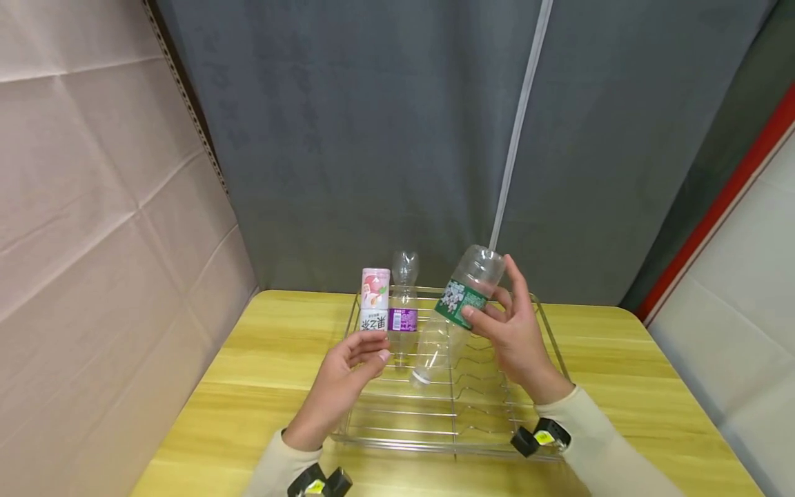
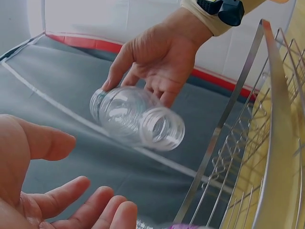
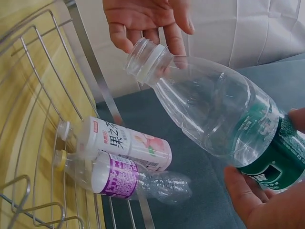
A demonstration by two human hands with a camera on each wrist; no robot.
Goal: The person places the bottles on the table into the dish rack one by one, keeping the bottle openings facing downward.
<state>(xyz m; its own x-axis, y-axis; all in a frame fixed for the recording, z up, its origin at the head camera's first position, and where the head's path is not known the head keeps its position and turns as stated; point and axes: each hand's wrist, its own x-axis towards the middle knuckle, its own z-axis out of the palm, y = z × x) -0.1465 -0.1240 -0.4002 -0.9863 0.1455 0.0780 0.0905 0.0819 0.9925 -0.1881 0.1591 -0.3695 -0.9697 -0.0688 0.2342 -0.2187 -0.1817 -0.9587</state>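
Observation:
My right hand (image 1: 520, 342) grips a clear plastic bottle (image 1: 462, 300) round its green label, near the base. The bottle is tilted, its uncapped mouth pointing down and to the left, above the wire rack. My left hand (image 1: 348, 373) is beside the mouth end, fingers loosely bent and holding nothing; its palm shows in the left wrist view. Behind the left hand, a white and pink printed bottle (image 3: 147, 148) stands neck down in the rack. Next to it is a clear bottle with a purple label (image 3: 123, 176), also neck down.
The metal wire rack (image 1: 397, 445) with wavy dividers sits on a yellow wood-grain table (image 1: 273, 359). A grey curtain (image 1: 348, 138) hangs behind, and a pale cloth wall (image 1: 93, 228) stands at the left. At the right is a white panel with a red edge (image 1: 720, 200).

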